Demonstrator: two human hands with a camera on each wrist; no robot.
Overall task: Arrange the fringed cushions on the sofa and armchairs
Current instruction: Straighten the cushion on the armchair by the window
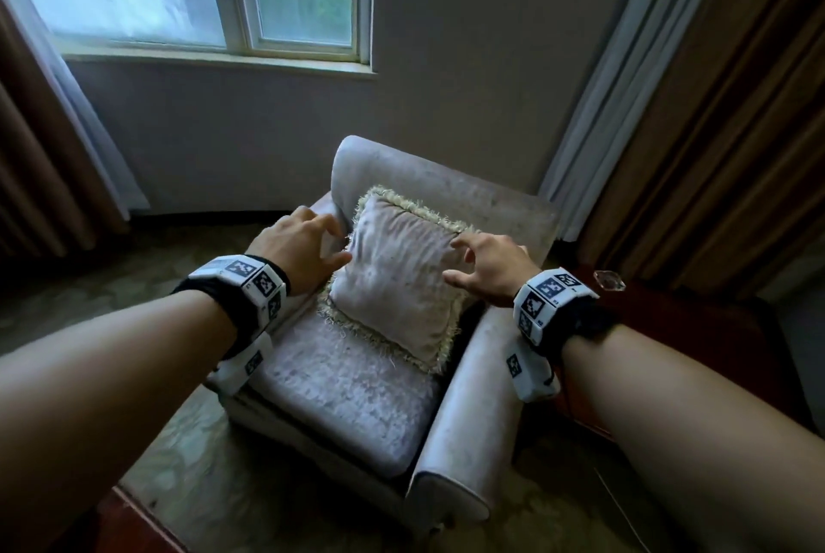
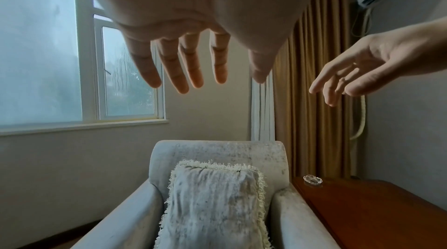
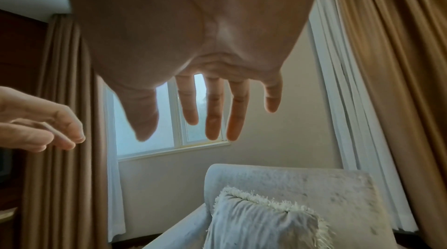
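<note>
One pale velvet cushion with cream fringe [image 1: 397, 280] already leans upright in the grey velvet armchair [image 1: 357, 396], while left hand [image 1: 303, 249] and right hand [image 1: 486, 266] hover empty, each grip spread; other seats are out of view.

The armchair [image 1: 357, 396] is pale grey with a mottled, crushed sheen, and the cushion [image 1: 397, 280] against its back is a mottled pinkish grey with a cream fringe. The side table [image 2: 377, 215] is reddish brown, the curtains [image 3: 399, 62] golden brown, and the wrist bands [image 1: 254, 284] white with black square markers.
</note>
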